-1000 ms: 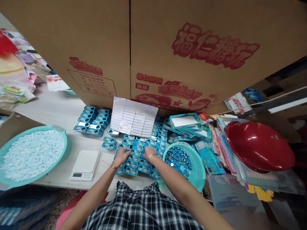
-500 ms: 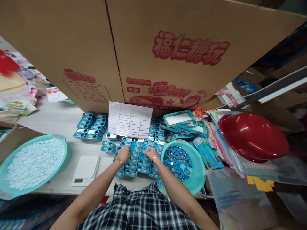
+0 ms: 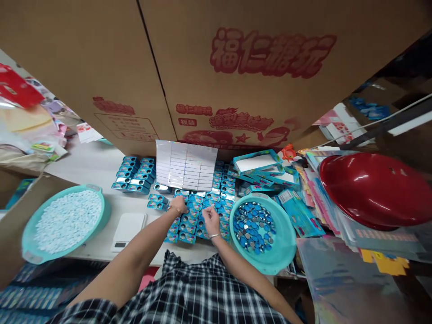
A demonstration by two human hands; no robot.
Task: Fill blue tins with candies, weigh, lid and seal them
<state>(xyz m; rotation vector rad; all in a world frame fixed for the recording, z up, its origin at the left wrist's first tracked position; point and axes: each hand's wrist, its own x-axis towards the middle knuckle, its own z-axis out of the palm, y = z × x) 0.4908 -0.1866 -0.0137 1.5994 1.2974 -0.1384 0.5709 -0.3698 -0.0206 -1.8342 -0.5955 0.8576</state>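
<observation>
Rows of small blue boxes [image 3: 187, 225], each with a round hole on top, stand packed together in front of me. My left hand [image 3: 178, 204] is over the left part of these rows, its fingers curled down at the box tops; whether it grips anything is hidden. A little to the right, my right hand [image 3: 211, 220] hovers over the rows with its fingertips drawn together, too small to show what is in them. Beside it, a turquoise basin [image 3: 283, 243] holds many shiny blue and silver discs [image 3: 253, 225].
A printed sheet [image 3: 185, 166] leans behind the boxes, before a large cardboard carton [image 3: 236, 103]. To the left are a white scale [image 3: 128, 229] and a basin of pale tablets [image 3: 69, 220]. Flat blue cartons [image 3: 258, 162] and a red basin [image 3: 378, 189] lie to the right.
My left hand has shifted slightly farther up the rows. My right hand has drawn back a little toward me and turned more upright. The whole view has tilted slightly.
</observation>
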